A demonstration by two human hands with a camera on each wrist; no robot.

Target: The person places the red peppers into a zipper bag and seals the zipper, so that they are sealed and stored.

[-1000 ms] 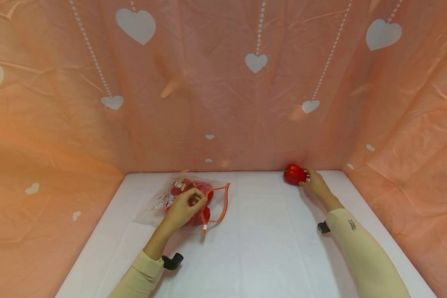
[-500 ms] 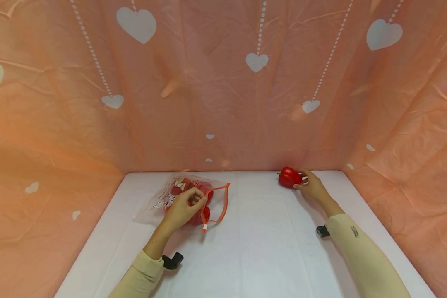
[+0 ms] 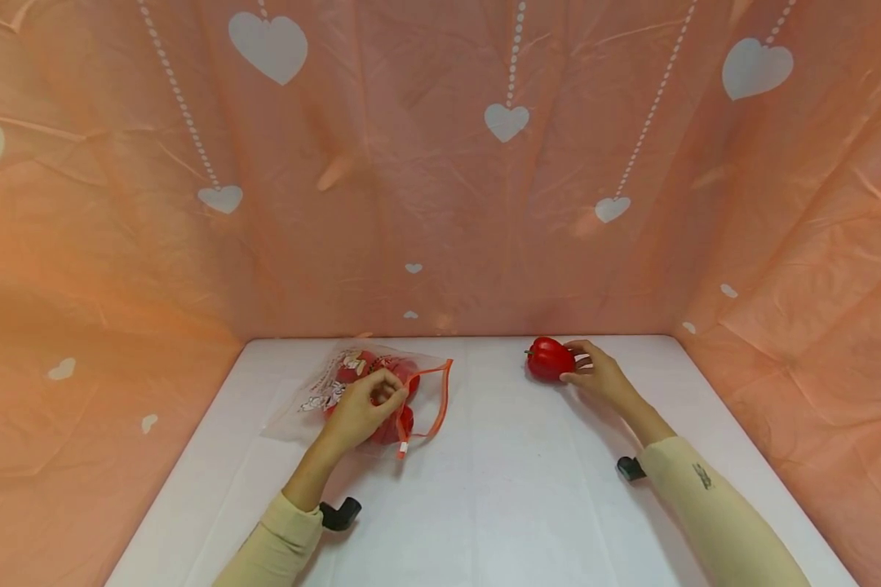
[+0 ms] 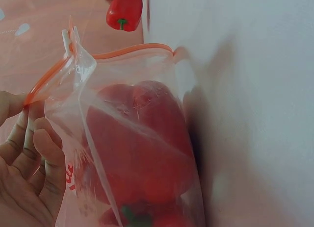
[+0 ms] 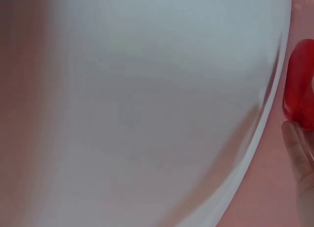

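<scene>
A clear plastic bag [image 3: 301, 416] with an orange zip edge and printed figures lies at the left of the table. Several red bell peppers [image 4: 140, 138] show through its film. My left hand [image 3: 363, 412] pinches the bag's orange rim [image 4: 46, 80] between thumb and finger, holding the mouth apart. Toward the back, right of the bag, my right hand [image 3: 600, 377] grips another red bell pepper [image 3: 549, 359] by its blunt end, its green stem pointing left. In the right wrist view, that pepper [image 5: 300, 85] is cut off by the frame edge.
A white-covered table [image 3: 484, 489] carries everything. Orange curtains [image 3: 440, 204] with white hearts stand behind it and along both sides. A dark wrist mount [image 3: 341, 514] juts from the left wrist, and another mount [image 3: 631, 468] from the right.
My right hand has carried the red bell pepper leftward and slightly nearer, toward the bag. My left hand has kept its place on the bag's rim.
</scene>
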